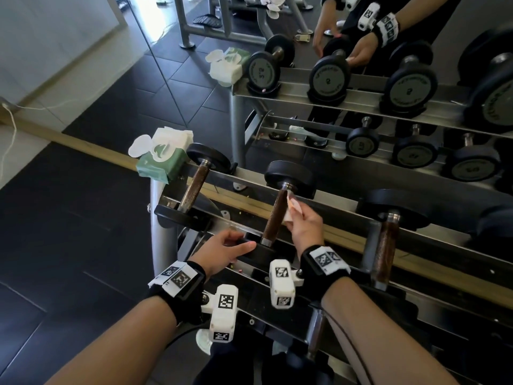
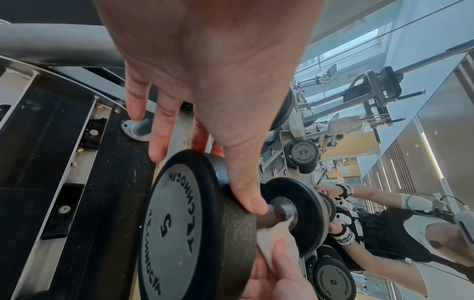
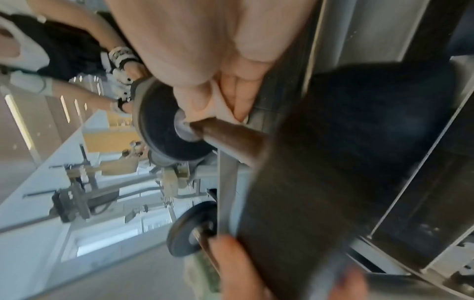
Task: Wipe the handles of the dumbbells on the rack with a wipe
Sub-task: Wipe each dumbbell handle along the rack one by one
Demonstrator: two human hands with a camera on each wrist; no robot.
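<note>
The middle dumbbell on the rack's top tier has a brown handle. My right hand pinches a small white wipe and presses it against the right side of that handle, near the far head. My left hand grips the near head of the same dumbbell, thumb over its rim and fingers down its outer face. Two more dumbbells lie beside it, one to the left and one to the right.
A green pack of wipes with its lid open sits on the rack's far left corner. A mirror right behind the rack reflects the dumbbells and my hands. More dumbbells lie on the lower tier. Dark floor tiles lie to the left.
</note>
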